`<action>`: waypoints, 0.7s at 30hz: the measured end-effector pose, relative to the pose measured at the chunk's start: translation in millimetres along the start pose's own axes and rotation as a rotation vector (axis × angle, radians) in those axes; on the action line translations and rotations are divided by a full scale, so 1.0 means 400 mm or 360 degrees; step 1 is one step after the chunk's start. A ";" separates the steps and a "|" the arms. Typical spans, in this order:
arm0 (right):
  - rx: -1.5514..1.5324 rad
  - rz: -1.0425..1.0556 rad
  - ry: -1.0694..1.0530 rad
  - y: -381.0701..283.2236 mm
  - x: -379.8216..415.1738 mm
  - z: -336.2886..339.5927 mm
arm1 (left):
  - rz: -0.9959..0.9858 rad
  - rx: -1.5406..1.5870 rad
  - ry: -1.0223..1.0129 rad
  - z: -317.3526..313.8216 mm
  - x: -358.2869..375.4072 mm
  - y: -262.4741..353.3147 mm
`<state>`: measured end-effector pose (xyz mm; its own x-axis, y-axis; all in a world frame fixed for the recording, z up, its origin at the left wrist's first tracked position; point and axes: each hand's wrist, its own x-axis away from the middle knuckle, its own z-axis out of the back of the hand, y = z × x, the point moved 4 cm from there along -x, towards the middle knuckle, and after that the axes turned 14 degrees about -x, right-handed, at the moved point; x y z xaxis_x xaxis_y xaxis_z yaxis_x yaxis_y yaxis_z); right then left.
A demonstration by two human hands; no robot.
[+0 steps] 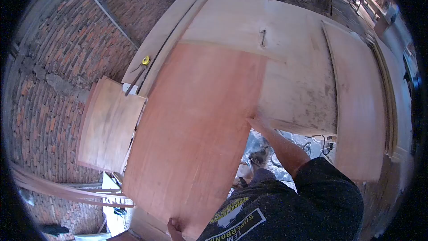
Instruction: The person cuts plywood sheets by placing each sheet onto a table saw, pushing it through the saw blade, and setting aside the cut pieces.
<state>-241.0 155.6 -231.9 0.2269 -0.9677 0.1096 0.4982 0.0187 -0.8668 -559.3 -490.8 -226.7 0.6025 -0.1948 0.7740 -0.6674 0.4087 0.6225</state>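
Reddish sheet (pixel 196 120): long axis near-to-far. Right hand (pixel 255 120) touches right long edge; left hand (pixel 174 228), near end. Closure, both: cannot tell.

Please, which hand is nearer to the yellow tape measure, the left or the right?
Right. The right hand is at the reddish panel's right edge, across the panel from the tape measure; the left hand is at its near end, farther away.

Illumination is moderate and cool, brightest at the upper right corner. The desk (pixel 294 85) shows soft, pale sheen. Wide-angle distortion bows straight edges; black vignetting surrounds the view. Dark margins exhibit speckled noise.
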 end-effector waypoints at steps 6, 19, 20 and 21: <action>-0.0048 -0.0049 -0.0141 -0.005 -0.062 0.037 | 0.0119 -0.0053 0.0095 0.002 -0.077 -0.007; 0.0093 -0.0165 0.0015 0.047 -0.209 0.051 | 0.0173 -0.0047 0.0012 -0.120 -0.130 0.033; 0.0103 -0.0157 0.0055 0.049 -0.216 0.052 | 0.0175 -0.0051 0.0004 -0.131 -0.134 0.035; 0.0112 -0.0149 0.0096 0.051 -0.223 0.052 | 0.0179 -0.0044 0.0003 -0.139 -0.135 0.037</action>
<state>-233.7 247.4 -249.3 0.1271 -0.9794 0.1568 0.5730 -0.0566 -0.8176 -577.2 -424.6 -265.7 0.5255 -0.1445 0.8384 -0.7187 0.4521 0.5284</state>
